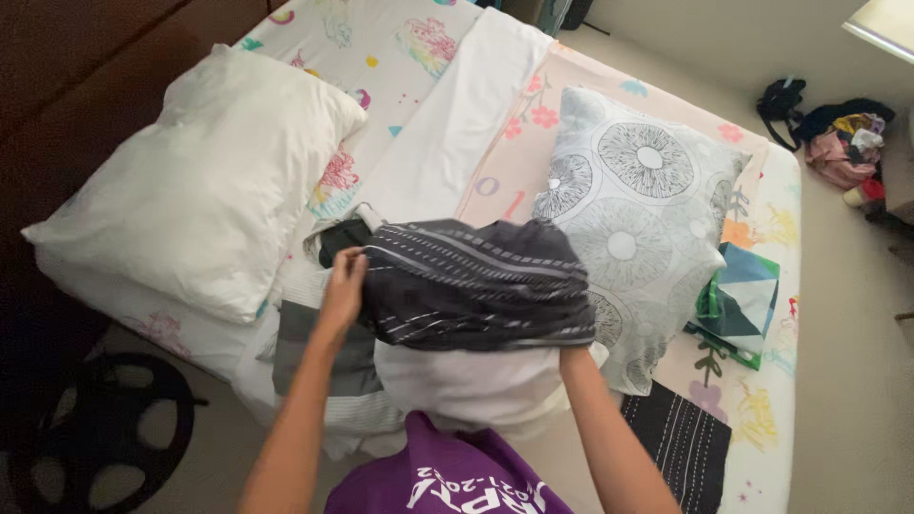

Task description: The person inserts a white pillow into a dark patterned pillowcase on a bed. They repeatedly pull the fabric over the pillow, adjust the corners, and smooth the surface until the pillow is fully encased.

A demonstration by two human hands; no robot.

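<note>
The bed (762, 314) fills most of the view, covered with a white sheet that has colourful children's drawings. At the far left side of the bed lies a big white pillow (190, 181), and a folded white sheet (457, 114) runs along the middle of the bed. At the right side of the bed rests a grey pillow with round flower patterns (638, 219). At the near edge of the bed, between these two pillows, the person holds a white pillow (471, 385) upright, and a dark striped pillowcase (476, 281) is pulled over its top part. The left hand (343, 286) grips the left edge of the pillowcase, with the fingers curled and pinching the cloth. The right hand (571, 354) is under the right lower edge of the pillowcase and is mostly hidden, so I cannot tell how its fingers are. Just right of the grey pillow lies a small green and blue folded cloth (743, 300). On the floor beyond the right side of the bed is a pile of clothes (843, 143).
</note>
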